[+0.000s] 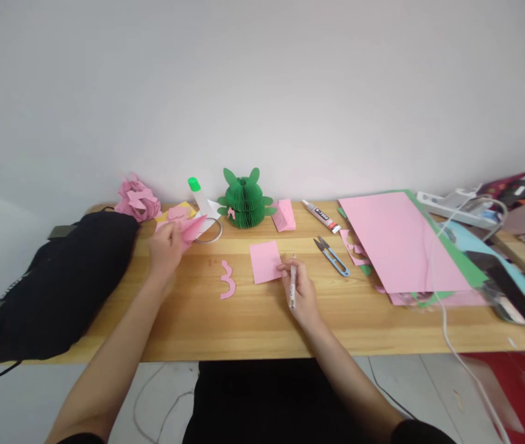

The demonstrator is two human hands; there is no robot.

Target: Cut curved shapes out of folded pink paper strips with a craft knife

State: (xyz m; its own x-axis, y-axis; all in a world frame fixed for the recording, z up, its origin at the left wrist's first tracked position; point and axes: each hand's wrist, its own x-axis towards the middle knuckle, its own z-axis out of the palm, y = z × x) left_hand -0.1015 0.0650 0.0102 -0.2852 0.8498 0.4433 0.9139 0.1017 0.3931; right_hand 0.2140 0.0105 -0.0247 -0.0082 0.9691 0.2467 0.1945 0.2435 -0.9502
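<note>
My left hand (166, 250) is closed on a folded piece of pink paper (191, 229), lifted at the left beside a silver ring (216, 232). In my right hand (303, 290) is a white pen (293, 283), held between the fingers and pointing away from me. Those fingers touch the right edge of a pink paper square (265, 262) on the table. A curvy pink paper cutout (228, 280) lies to the left of the square. Behind them stands a green honeycomb paper figure (244, 202) with leaf-like pieces and a small pink scrap on it.
Blue thread snips (331, 256) and a glue tube (321, 216) lie right of centre. Pink card sheets (405, 246) are stacked farther right, crossed by a white cable (445, 327). A green-capped glue stick (199, 196), crumpled pink paper (137, 198) and a black bag (59, 283) occupy the left.
</note>
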